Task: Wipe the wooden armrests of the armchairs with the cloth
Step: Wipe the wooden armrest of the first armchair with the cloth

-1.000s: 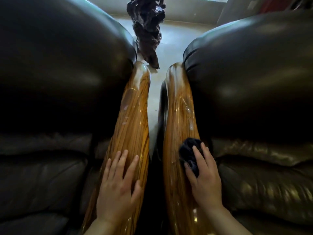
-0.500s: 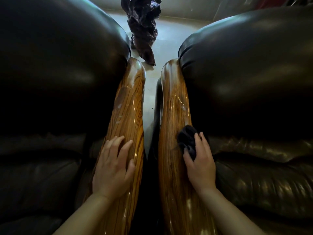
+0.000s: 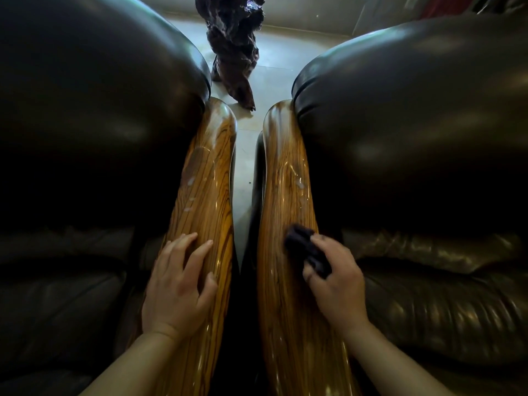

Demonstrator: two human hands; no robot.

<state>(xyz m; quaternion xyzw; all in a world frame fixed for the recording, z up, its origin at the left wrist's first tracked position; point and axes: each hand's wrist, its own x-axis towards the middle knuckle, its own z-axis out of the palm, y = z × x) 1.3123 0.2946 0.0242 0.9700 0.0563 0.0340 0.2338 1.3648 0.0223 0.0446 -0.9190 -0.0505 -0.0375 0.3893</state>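
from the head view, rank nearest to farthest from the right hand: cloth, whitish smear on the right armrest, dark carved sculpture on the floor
1. cloth: in the right hand.
2. whitish smear: farther up the right armrest.
3. dark carved sculpture: on the floor beyond both armrests.

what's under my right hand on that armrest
A dark cloth bunched under the right hand, pressed on the right wooden armrest. The fingers cover part of it; the wood beneath is hidden.

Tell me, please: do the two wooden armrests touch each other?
Apart. The head view shows a clear gap between the left armrest and the right armrest, with pale floor visible through it.
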